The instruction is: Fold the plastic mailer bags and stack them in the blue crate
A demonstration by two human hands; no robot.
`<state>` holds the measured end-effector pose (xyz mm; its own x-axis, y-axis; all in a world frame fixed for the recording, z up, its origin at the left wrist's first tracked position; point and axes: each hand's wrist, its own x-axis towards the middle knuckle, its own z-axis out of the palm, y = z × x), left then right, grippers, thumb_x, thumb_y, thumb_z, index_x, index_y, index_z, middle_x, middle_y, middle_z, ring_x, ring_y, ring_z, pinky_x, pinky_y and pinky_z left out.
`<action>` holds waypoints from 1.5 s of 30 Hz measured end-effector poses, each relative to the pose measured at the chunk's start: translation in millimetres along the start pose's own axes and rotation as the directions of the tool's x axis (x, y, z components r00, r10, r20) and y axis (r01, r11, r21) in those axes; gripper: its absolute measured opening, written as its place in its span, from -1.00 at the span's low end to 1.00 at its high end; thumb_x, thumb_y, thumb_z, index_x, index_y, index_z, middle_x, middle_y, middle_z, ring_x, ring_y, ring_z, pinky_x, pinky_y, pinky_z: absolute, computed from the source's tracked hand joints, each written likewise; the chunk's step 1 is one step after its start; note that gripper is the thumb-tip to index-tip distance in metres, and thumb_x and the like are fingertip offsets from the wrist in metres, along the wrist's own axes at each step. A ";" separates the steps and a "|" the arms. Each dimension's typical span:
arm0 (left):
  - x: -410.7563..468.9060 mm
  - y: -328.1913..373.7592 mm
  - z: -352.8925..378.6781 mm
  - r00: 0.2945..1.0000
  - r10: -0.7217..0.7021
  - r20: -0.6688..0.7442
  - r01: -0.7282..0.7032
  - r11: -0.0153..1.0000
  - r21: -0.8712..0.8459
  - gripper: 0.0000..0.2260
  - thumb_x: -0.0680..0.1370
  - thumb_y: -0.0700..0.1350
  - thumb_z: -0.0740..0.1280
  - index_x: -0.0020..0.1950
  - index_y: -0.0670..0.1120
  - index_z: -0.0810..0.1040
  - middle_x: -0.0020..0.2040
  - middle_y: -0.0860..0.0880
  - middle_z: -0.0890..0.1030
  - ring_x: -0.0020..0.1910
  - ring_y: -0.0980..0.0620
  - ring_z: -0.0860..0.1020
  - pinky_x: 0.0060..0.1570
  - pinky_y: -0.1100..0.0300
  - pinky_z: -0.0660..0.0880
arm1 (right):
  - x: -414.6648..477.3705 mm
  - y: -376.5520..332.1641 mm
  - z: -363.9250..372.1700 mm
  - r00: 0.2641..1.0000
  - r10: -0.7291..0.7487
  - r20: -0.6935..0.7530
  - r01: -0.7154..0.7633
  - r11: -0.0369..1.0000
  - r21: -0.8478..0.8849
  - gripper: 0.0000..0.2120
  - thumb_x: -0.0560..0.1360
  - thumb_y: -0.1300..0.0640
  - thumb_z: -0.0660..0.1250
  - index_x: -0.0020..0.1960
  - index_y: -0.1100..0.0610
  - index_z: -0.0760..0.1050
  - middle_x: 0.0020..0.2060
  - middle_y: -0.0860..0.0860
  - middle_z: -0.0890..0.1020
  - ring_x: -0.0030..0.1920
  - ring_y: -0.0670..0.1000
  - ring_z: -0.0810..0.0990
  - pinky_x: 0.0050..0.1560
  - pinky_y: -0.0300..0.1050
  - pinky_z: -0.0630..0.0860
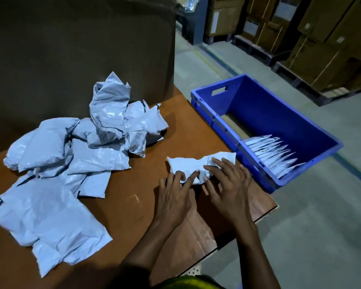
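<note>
And there was the mailer bag (193, 166), white and crumpled, lying low and right of centre on the tabletop (133, 188), just beside the near wall of the blue crate (279, 105). Both hands were on it! The left hand (173, 197) came in from below, its grip spread wide, fingertips (193, 174) pressing the bag's near edge. The right hand (227, 190) sat just beside it on the right, grip likewise splayed, straight fingers laid across the bag's right half, nothing pinched. The two hands were close together but not touching. Out to the right, the crate stood at the tabletop's edge, running from centre right toward the lower right, and in its near end a row of folded bags (273, 155) stood on edge, packed one against the next, their corners poking up. Its far end showed a brownish bottom. Swinging left, a pile of loose bags (81, 151) sprawled across the left half of the frame, puffed and crumpled at the top, flatter toward the lower left, well apart from the bag under the hands. Behind the pile a big dark cardboard panel (71, 49) filled the upper left. In the upper right, brown cartons (321, 49) sat on dark pallets (290, 75) along a grey floor (321, 226).
</note>
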<state>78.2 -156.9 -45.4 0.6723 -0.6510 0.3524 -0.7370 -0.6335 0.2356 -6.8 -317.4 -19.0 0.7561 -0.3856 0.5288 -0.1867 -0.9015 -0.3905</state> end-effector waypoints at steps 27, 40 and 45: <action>45.6 -10.1 34.6 0.985 -0.043 0.170 0.037 0.999 0.038 -0.48 0.75 0.14 -0.01 0.70 0.06 0.08 0.70 -0.13 0.04 0.69 -0.14 -0.05 0.62 -0.19 -0.01 | 1.4 14.0 38.6 0.947 0.160 0.279 -0.153 0.987 -0.047 -0.57 0.74 -0.11 0.03 0.52 -0.10 0.44 0.52 -0.16 0.45 0.61 -0.15 0.21 0.65 0.12 -0.04; 45.1 -1.5 21.6 0.975 -0.050 0.216 0.042 0.998 0.040 -0.49 0.71 0.11 -0.07 0.63 0.06 0.32 0.66 -0.13 0.21 0.67 -0.16 0.05 0.61 -0.21 -0.08 | 25.6 7.1 19.0 0.966 0.065 0.250 -0.050 0.997 -0.066 -0.53 0.57 0.02 0.20 0.39 0.16 0.58 0.42 0.12 0.57 0.52 0.15 0.43 0.59 0.31 0.16; 63.6 -1.9 20.0 0.965 -0.080 0.251 0.079 0.997 0.013 -0.41 0.68 0.05 -0.19 0.66 -0.10 0.22 0.67 -0.16 0.16 0.68 -0.17 0.03 0.63 -0.15 -0.07 | 40.5 13.3 58.8 0.928 0.039 0.371 -0.037 0.999 -0.011 -0.44 0.71 -0.10 -0.04 0.56 0.14 0.41 0.54 0.08 0.44 0.64 0.08 0.21 0.64 0.04 0.04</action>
<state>123.8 -205.5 -41.5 0.7251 -0.6822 0.0938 -0.6803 -0.6885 0.2515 58.2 -333.5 -47.1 0.9270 -0.3198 0.1962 -0.2214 -0.8885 -0.4019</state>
